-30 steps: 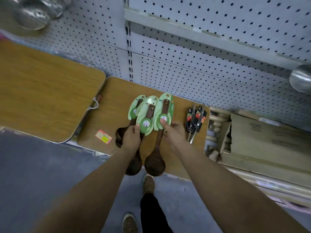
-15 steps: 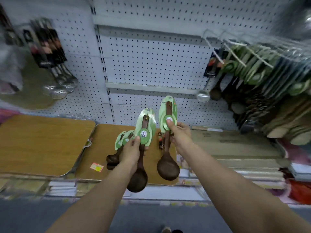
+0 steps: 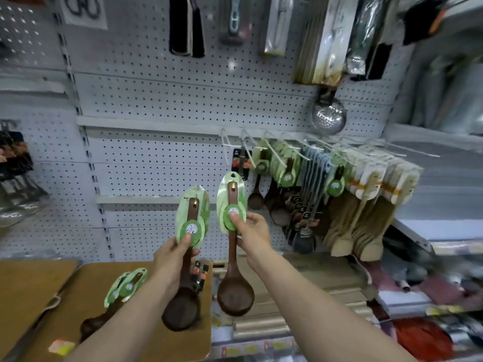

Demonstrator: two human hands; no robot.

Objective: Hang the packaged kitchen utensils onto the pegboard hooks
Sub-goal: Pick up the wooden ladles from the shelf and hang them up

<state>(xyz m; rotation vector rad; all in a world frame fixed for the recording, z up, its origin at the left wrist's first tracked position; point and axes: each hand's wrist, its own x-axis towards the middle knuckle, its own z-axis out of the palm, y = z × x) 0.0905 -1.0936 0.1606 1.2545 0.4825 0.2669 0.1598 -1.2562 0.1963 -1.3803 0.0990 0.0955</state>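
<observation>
My left hand (image 3: 173, 259) grips a dark wooden spoon with a green card label (image 3: 192, 218), held upright in front of the pegboard (image 3: 156, 163). My right hand (image 3: 254, 231) pinches a second green-carded wooden spoon (image 3: 232, 202), thumb on its round sticker, a little higher and to the right. Its card top sits just below and left of the white pegboard hooks (image 3: 248, 142). More green-carded spoons (image 3: 125, 287) lie on the wooden board (image 3: 39, 317) below.
The hooks to the right carry several packaged spoons (image 3: 287, 165) and pale wooden utensils (image 3: 371, 184). A steel skimmer (image 3: 328, 116) hangs above them. Packaged tools hang along the top. Small black-and-red packs (image 3: 200, 274) lie on the board, boxes to its right.
Both hands lifted the two spoons off the board and raised them up and rightward toward the hooks. My view tilted up from the floor to the pegboard.
</observation>
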